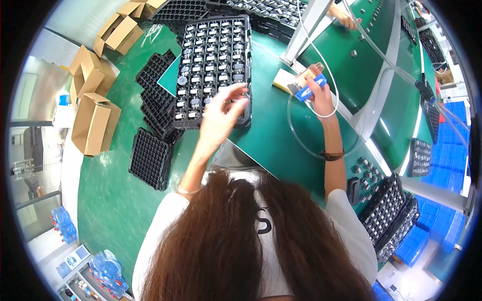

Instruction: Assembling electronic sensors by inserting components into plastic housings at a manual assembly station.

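My left hand (220, 114) is over the near right corner of a black compartment tray (247, 47). Its fingers are curved, with a gap between thumb and forefinger, and nothing shows in it. Rows of small silver and white cylindrical parts fill the tray, and a round grey piece (182, 80) lies on its left side. On the right, my right hand (324, 102) is closed round a blue block-shaped device (304, 93). This sits against a tan and copper-coloured fixture (307, 75). A pale yellow block (284, 80) is just left of it.
Black empty-looking trays (149, 159) are stacked on the left, with open cardboard boxes (95, 123) beyond. A metal post (307, 30) and a clear tube (296, 131) are near my right hand. Loose parts (366, 173) and filled trays (384, 205) lie right. Another person's hand (343, 18) is far off.
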Demonstrator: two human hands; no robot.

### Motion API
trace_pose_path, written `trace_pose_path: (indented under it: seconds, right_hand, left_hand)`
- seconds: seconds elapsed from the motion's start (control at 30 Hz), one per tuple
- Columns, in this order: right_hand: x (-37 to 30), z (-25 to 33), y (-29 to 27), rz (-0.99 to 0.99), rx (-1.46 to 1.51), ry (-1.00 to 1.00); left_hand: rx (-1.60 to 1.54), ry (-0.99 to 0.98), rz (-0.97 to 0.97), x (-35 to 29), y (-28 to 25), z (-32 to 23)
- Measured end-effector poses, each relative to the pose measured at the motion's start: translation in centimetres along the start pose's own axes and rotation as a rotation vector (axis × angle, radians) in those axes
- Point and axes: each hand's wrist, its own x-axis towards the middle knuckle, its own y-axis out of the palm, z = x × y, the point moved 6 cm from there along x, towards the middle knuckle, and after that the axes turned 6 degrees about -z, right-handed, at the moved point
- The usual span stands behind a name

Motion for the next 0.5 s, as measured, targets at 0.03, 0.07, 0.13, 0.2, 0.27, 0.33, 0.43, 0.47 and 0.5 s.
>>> trace_pose_path:
  seconds: [0.03, 0.07, 0.13, 0.2, 0.27, 0.33, 0.43, 0.47, 0.5]
  right_hand:
    - [-0.4, 0.0, 0.4, 0.003, 0.003, 0.005]
    - [-0.9, 0.6, 1.3, 0.07, 0.06, -0.049]
    - [-2.9, 3.2, 3.8, 0.185, 0.089, -0.151]
    - [-4.7, 5.2, 5.7, 0.21, 0.16, -0.2]
    - [-5.6, 6.5, 5.9, 0.251, 0.256, -0.225]
    - [-6.4, 7.6, 6.2, 0.285, 0.265, -0.258]
    - [-7.5, 9.4, 6.9, 0.328, 0.278, -0.297]
    - [-7.6, 9.5, 6.7, 0.318, 0.278, -0.304]
    - [-7.7, 9.6, 6.7, 0.309, 0.277, -0.312]
  left_hand:
    - [-0.158, -0.006, 0.042, 0.1, 1.9, -0.2]
    - [-0.226, -0.039, 0.107, 0.1, 3.5, -0.5]
    - [-0.321, -0.061, 0.169, -0.2, 5.8, -1.9]
    - [-0.373, -0.076, 0.185, -0.9, 6.6, -3.4]
    - [-0.426, -0.089, 0.181, -1.5, 6.7, -4.7]
    - [-0.555, -0.238, 0.27, -2.2, 7.0, -5.1]
    - [-0.701, -0.282, 0.316, -3.0, 7.3, -5.9]
    - [-0.733, -0.306, 0.326, -3.1, 7.4, -6.0]
    - [-0.734, -0.313, 0.327, -3.2, 7.5, -6.1]
